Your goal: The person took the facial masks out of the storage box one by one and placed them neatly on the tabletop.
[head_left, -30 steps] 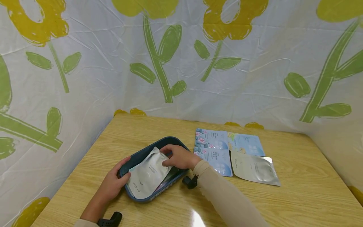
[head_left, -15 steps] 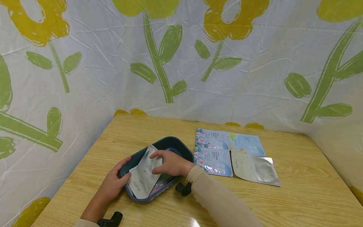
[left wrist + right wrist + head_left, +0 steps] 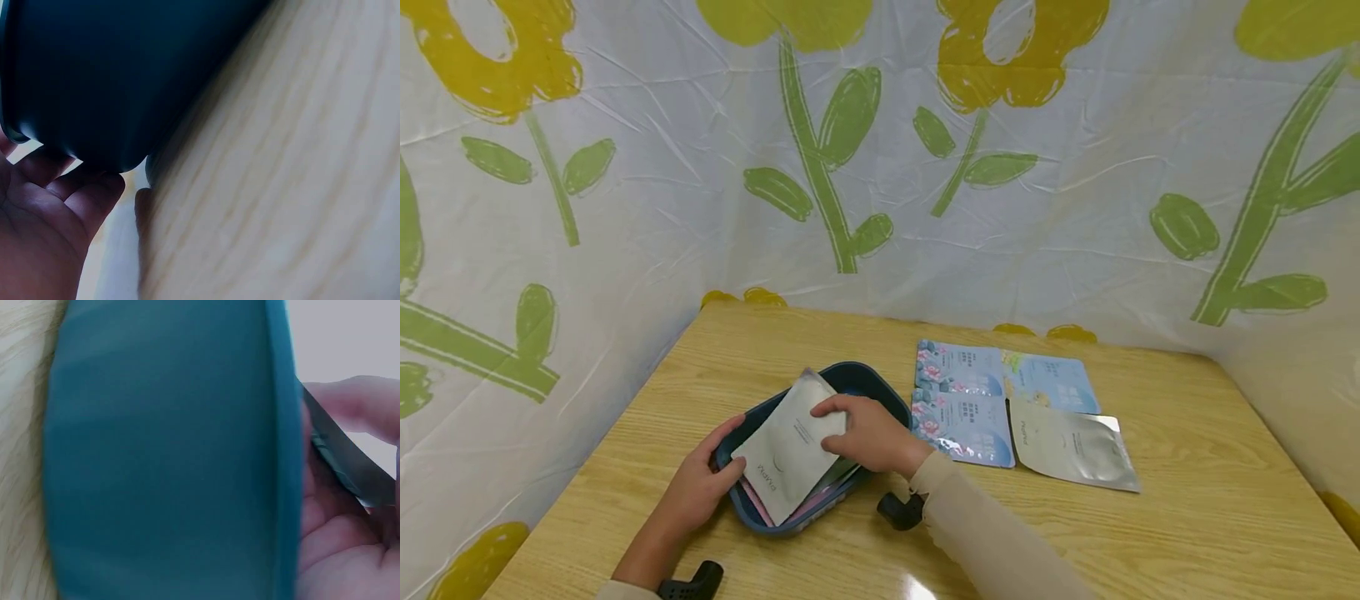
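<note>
A dark blue plastic basket sits at an angle on the wooden table. My left hand grips its left end, thumb over the rim and fingers along the outer wall; the left wrist view shows those fingers against the basket. With my right hand I pinch a pale PMPM face mask packet by its right edge, tilted above the basket's opening. In the right wrist view the packet passes between thumb and fingers, partly behind the basket wall. Pink and greenish packets show beneath it, mostly covered.
Right of the basket, blue mask packets and a silver-white PMPM packet lie flat in a two-by-two block on the table. A flower-printed cloth hangs behind and at both sides.
The right hand first shifted left, bending the PMPM packet, then moved slightly back right. The packet has flattened and turned, its upper end now above the back rim. The left hand stays put.
</note>
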### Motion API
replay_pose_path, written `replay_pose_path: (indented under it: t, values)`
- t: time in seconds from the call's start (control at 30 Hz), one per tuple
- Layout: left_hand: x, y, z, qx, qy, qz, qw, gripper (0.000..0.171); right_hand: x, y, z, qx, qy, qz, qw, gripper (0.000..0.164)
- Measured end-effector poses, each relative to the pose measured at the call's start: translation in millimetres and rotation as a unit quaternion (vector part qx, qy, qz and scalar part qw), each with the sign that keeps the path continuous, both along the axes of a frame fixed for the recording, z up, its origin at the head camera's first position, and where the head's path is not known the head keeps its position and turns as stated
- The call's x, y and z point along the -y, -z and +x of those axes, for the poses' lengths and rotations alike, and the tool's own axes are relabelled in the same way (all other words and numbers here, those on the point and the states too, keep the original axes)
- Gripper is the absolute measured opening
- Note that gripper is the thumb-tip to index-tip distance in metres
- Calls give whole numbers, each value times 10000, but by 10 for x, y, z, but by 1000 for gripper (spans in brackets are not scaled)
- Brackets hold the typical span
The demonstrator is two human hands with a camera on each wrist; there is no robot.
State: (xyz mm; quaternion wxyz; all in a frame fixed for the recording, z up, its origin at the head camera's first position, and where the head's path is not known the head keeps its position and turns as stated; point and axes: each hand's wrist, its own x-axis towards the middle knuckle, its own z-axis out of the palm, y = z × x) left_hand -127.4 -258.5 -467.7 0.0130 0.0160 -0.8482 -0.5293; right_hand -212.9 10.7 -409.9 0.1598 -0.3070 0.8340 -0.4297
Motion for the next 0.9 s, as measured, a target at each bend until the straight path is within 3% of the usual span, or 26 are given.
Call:
replay_pose_path:
  t: [0.17,0.3,0.6,0.9]
  values:
    - [11,8,-6,1,8,-42,10000,60,-260,-54,49,274,442,-738,9959,34]
    - [13,-3,-12,-27,27,-107,9999,60,-481,-111,94,173,733,-1013,9920,34]
    - [-1,-7,-18,-55,24,-117,9999,59,-1049,-224,211,-320,1269,-1135,9849,37]
    - [1,15,-18,-47,59,-86,9999,59,-1714,-172,431,-454,2114,-1055,9706,42]
